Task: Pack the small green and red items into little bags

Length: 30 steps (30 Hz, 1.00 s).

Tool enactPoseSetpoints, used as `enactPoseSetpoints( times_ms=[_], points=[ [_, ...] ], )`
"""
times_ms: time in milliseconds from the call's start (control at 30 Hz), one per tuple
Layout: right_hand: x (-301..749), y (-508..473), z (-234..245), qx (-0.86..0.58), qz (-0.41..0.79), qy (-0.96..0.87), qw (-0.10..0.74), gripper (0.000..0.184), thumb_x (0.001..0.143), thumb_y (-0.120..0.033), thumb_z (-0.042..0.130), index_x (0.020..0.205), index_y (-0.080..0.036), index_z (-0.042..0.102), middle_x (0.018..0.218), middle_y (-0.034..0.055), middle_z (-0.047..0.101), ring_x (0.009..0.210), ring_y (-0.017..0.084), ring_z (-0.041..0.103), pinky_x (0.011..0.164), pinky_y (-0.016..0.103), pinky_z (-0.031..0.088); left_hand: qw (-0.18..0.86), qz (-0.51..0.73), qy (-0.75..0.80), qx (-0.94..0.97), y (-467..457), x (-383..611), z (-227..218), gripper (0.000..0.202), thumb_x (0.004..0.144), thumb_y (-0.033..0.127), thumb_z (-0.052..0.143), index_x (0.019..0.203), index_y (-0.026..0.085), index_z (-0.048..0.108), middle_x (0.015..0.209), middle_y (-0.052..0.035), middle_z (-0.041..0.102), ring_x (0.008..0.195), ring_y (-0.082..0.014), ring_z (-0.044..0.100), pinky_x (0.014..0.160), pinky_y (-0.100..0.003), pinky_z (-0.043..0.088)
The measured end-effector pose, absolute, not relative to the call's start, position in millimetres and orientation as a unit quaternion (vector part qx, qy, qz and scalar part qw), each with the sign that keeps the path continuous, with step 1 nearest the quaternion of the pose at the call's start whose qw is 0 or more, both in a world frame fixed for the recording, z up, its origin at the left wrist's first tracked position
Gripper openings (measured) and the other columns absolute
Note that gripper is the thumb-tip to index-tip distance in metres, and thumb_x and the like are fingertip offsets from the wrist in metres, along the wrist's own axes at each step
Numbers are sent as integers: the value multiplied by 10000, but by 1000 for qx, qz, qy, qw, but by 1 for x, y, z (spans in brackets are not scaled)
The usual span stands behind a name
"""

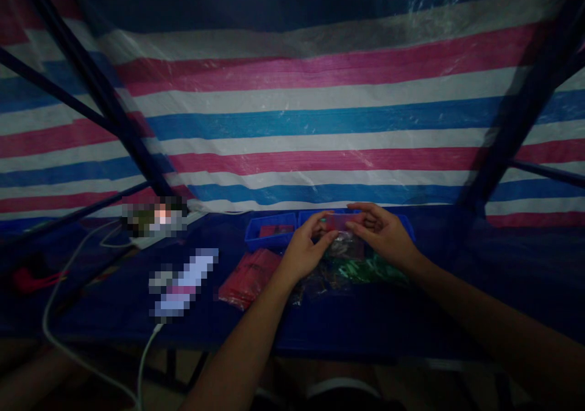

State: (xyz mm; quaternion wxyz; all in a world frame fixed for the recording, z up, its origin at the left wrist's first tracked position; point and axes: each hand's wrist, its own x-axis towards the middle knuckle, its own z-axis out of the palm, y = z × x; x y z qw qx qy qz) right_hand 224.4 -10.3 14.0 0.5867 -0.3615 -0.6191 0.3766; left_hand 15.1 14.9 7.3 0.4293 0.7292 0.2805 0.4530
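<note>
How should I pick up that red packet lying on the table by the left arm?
Probably by its near short edge. The red packet lies flat on the blue table, slanting away toward the blue tray, so a pinch grip from the near-left side looks easiest; the left hand and a pile of green packets crowd its right side.

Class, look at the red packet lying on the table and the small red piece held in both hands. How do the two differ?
The red packet lies flat on the blue table, untouched; the red piece is held up between the left hand and right hand. The packet looks larger and lies at a slant; the piece looks small and level. The packet sits left of the hands. Both are red.
</note>
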Motion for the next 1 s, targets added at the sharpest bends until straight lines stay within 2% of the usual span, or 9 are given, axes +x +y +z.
enactPoseSetpoints(
  times_ms=[133, 267, 367, 467, 567, 700, 833, 1000],
  points=[
    [223, -13, 15, -361, 376, -631, 575, 445, 845, -386, 785, 1244, -233, 661, 841, 3, 679, 691, 139, 661, 618, 254, 549, 482, 461, 267, 696, 20, 16, 2, 577, 957, 390, 655, 1480, 233, 466, 1026, -54, 687, 927, -190, 666, 840, -296, 512],
    [222, -17, 15, -349, 378, -655, 554, 375, 900, -403, 722, 1237, -246, 664, 784, -7, 642, 619, 133, 612, 532, 247, 489, 513, 457, 262, 677, 25, 16, -6, 480, 980, 371, 607, 1428, 223, 520, 1055, -55, 663, 955, -189, 643, 847, -290, 492],
    [224, -19, 15, -350, 375, -684, 519, 336, 912, -419, 708, 1207, -258, 693, 792, 3, 669, 639, 153, 628, 575, 277, 513, 516, 443, 270, 682, 25, 16, -8, 458, 979, 365, 600, 1414, 235, 544, 1040, -45, 648, 930, -183, 626, 811, -277, 477],
    [227, -19, 14, -362, 359, -714, 479, 230, 882, -423, 742, 1019, -239, 762, 766, 9, 697, 633, 162, 622, 578, 285, 503, 514, 420, 274, 696, 22, 17, -5, 466, 971, 373, 614, 1413, 237, 556, 981, -32, 631, 852, -162, 606, 745, -257, 456],
    [228, -19, 14, -371, 337, -718, 483, 200, 871, -416, 755, 859, -217, 763, 720, 4, 696, 630, 156, 616, 581, 275, 482, 531, 409, 271, 691, 17, 19, 0, 489, 954, 397, 649, 1400, 218, 559, 979, -36, 642, 855, -160, 624, 761, -263, 470],
    [227, -20, 18, -366, 322, -689, 536, 216, 900, -432, 722, 905, -219, 758, 824, 15, 730, 731, 173, 666, 678, 289, 527, 581, 405, 280, 648, 12, 20, 6, 580, 889, 397, 748, 1394, 201, 540, 1017, -56, 690, 856, -165, 669, 783, -282, 515],
    [228, -23, 19, -359, 301, -671, 575, 228, 919, -436, 697, 994, -232, 765, 980, 38, 758, 897, 214, 710, 827, 331, 560, 656, 409, 303, 557, 9, 15, 14, 621, 862, 355, 788, 1416, 238, 535, 1136, -92, 713, 916, -186, 713, 770, -280, 560],
    [230, -24, 22, -359, 272, -673, 587, 242, 942, -431, 657, 1027, -234, 770, 1012, 45, 765, 966, 236, 717, 880, 351, 568, 732, 377, 316, 471, 10, 9, 20, 551, 826, 310, 830, 1326, 202, 624, 1123, -107, 737, 852, -161, 738, 695, -221, 580]
  ],
)
